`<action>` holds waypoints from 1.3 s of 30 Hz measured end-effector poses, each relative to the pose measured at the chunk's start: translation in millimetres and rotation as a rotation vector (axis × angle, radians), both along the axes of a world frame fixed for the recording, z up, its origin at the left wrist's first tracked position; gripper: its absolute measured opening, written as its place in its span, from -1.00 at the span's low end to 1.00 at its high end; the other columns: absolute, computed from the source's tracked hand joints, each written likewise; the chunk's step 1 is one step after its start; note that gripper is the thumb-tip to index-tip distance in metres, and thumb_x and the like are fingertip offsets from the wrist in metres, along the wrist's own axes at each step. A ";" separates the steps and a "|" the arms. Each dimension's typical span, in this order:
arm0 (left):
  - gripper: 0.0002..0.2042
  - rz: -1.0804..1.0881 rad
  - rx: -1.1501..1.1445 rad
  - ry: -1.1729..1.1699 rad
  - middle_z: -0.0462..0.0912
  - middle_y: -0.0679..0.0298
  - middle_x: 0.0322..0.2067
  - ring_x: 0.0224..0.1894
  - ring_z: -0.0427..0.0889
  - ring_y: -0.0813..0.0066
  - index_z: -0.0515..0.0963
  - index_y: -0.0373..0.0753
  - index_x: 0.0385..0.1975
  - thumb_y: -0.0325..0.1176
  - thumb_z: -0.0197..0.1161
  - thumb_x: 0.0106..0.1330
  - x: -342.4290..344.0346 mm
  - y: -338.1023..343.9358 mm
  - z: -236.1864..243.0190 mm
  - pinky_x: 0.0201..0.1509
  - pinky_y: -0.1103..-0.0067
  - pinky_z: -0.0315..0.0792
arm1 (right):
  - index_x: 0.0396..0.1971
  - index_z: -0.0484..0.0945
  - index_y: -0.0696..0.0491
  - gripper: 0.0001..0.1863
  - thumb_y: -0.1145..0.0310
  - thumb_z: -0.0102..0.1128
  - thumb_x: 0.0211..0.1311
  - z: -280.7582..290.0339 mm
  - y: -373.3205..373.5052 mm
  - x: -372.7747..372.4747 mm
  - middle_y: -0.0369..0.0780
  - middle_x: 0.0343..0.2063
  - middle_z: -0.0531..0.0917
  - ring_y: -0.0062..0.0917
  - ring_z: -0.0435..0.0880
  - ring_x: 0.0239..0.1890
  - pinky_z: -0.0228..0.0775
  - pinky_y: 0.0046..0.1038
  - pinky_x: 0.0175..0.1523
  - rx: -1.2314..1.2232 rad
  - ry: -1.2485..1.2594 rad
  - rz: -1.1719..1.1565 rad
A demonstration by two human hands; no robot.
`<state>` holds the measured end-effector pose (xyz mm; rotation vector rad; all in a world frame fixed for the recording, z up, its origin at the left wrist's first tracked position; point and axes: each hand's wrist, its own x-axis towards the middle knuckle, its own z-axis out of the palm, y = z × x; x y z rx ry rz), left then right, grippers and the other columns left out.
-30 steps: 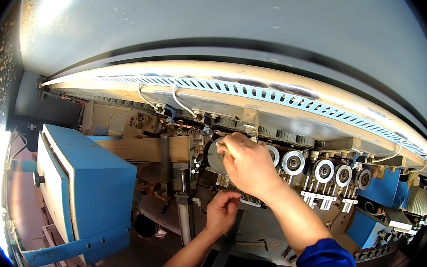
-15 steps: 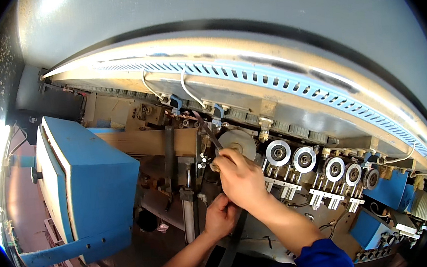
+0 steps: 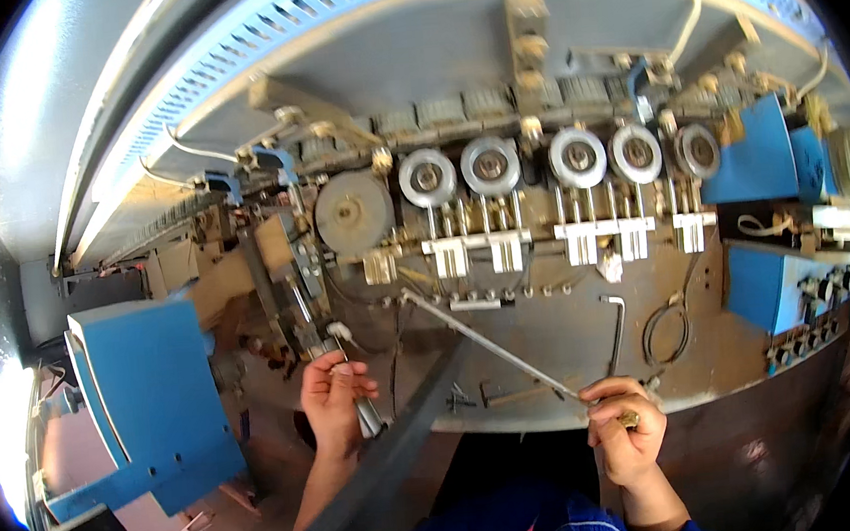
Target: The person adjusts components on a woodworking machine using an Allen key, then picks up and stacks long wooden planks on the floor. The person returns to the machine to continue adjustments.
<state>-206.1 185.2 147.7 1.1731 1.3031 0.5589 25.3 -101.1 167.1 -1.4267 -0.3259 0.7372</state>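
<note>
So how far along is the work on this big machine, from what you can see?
Already done, it seems: the machine's inside is laid open, its row of round rollers bare. In hand: the right hand holds a long thin metal rod whose far tip reaches the plate under the rollers, while the left hand grips an upright metal part. Left, probably: an angled key lies unused on the plate, and nothing looks closed up.

Right hand [image 3: 626,439] now pulled back from the large grey metal disc [image 3: 353,211] to the lower edge of the dusty machine plate, fingers closed on a long thin metal rod [image 3: 486,341]. Left hand [image 3: 334,400] shifted left onto a small grey upright handle [image 3: 361,405]. View closer, rollers higher.
</note>
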 end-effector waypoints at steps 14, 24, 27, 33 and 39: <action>-0.82 0.128 -0.156 -0.005 0.65 0.26 -0.36 -0.46 0.58 0.50 0.60 -0.32 0.00 -0.40 0.21 0.53 -131.2 -187.6 13.4 -0.43 0.55 0.51 | -0.24 0.65 0.18 -0.88 0.56 0.11 0.41 -42.3 -132.4 -69.0 -0.18 -0.07 0.66 -0.72 0.53 -0.55 0.37 -0.64 -0.45 -0.253 0.089 0.011; -0.85 0.302 -0.158 -0.055 0.72 0.11 -0.22 -0.30 0.75 0.37 0.52 -0.30 -0.01 -0.56 0.13 0.51 -286.9 -303.2 21.8 -0.21 0.46 0.71 | 0.19 0.42 0.13 -0.60 0.35 0.23 0.45 -125.9 -160.4 -145.5 -0.18 -0.12 0.68 -0.64 0.55 -0.48 0.40 -0.56 -0.38 -0.257 0.245 -0.019; -0.89 0.400 -0.068 -0.083 0.71 0.12 -0.24 -0.34 0.74 0.36 0.50 -0.28 -0.05 -0.50 0.16 0.51 -388.9 -353.2 35.8 -0.28 0.42 0.68 | 0.48 0.12 0.10 -0.16 0.19 0.39 0.35 -199.1 -163.6 -154.3 0.01 0.24 0.52 -0.41 0.64 -0.08 0.53 -0.36 -0.04 -0.469 -0.219 -0.196; -0.74 0.877 0.009 0.136 0.52 0.26 -0.60 -0.65 0.48 0.47 0.45 -0.25 -0.39 -0.27 0.11 0.58 -583.7 -507.3 64.8 -0.59 0.49 0.40 | -0.44 0.62 0.13 -0.83 0.34 0.21 0.28 -299.6 -232.0 -259.1 -0.24 -0.65 0.58 -0.47 0.57 -0.61 0.43 -0.36 -0.50 -0.784 -0.222 0.684; -0.65 1.248 -0.104 -0.028 0.42 0.33 -0.68 -0.69 0.37 0.55 0.40 -0.17 -0.52 -0.21 0.01 0.59 -716.2 -621.4 40.2 -0.64 0.54 0.27 | -0.21 0.61 0.11 -0.84 0.34 0.31 0.35 -339.7 -253.4 -423.5 -0.13 -0.46 0.70 -0.32 0.72 -0.44 0.55 -0.25 -0.45 -1.062 0.174 0.936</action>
